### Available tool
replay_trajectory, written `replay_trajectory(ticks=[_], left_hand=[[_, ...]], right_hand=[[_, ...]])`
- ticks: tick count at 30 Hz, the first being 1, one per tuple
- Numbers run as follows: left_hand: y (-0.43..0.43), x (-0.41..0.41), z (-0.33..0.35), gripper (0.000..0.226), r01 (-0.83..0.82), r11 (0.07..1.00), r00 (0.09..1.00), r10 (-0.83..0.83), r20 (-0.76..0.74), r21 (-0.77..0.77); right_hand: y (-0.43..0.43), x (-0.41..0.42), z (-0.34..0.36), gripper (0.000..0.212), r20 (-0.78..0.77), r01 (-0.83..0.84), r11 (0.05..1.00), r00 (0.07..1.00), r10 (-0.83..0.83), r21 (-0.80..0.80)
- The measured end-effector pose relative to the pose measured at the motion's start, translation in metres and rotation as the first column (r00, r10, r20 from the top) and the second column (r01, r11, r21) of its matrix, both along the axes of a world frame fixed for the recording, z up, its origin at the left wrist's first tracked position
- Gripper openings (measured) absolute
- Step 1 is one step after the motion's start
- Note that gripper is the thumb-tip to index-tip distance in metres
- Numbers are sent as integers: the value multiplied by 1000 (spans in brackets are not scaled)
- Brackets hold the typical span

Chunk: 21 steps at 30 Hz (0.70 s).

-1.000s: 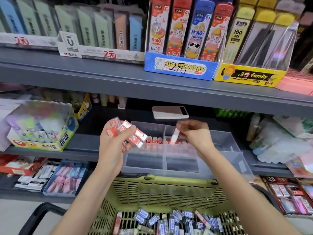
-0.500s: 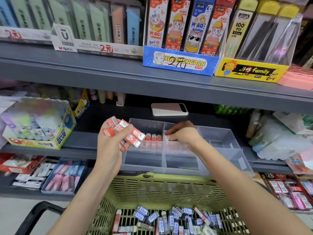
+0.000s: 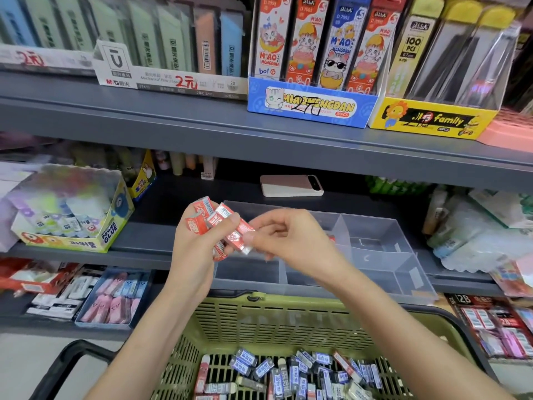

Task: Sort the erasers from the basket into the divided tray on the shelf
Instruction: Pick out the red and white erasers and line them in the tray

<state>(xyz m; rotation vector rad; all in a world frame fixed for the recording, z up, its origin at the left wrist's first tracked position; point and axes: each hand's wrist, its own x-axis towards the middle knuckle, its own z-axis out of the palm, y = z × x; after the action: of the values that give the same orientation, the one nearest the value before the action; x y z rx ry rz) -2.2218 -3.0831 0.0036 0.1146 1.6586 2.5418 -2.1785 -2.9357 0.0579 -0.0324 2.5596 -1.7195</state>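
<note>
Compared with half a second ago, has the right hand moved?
Yes: the right hand drew leftward across the divided tray, to the red erasers in the left hand.

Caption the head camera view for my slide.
Left hand holds a bunch of red erasers; right hand pinches one in front of the divided tray.

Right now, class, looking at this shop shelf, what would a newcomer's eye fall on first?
The hands at centre: the left hand grips a bunch of red erasers and the right hand pinches one of them, in front of the clear tray on the middle shelf. Below, the green basket holds a heap of mostly blue erasers. On the top shelf stand a bright blue box and a yellow box.
</note>
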Motion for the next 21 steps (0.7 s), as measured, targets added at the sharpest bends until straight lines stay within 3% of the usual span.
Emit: replay_trajectory(ticks=[2, 5, 8, 10, 13, 17, 21], left_hand=[[0, 1, 0, 53, 34, 999, 999, -35, -22, -31], [0, 4, -3, 38, 65, 993, 995, -72, -65, -101], [1, 5, -5, 45, 40, 988, 996, -50, -67, -149], [2, 5, -4, 58, 21, 991, 998, -28, -48, -134], [3, 5, -4, 69, 8, 992, 999, -13, -39, -126], [3, 5, -4, 71, 6, 994, 999, -10, -38, -107], [2, 4, -4, 67, 22, 995, 999, -25, -30, -102]], right_hand=[[-3, 2, 0, 5, -18, 42, 999, 999, -42, -2], [14, 1, 3, 6, 12, 156, 964, 988, -157, -216], [48, -5, 7, 12, 20, 295, 902, 952, -305, -317], [69, -11, 4, 20, -4, 366, 904, 927, -376, -222], [78, -20, -7, 23, 4, 369, 924, 929, -371, 97], [79, -37, -21, 27, 171, 350, 915, 907, -385, 203], [79, -47, -33, 15, 218, 408, 885, 864, -454, 226]])
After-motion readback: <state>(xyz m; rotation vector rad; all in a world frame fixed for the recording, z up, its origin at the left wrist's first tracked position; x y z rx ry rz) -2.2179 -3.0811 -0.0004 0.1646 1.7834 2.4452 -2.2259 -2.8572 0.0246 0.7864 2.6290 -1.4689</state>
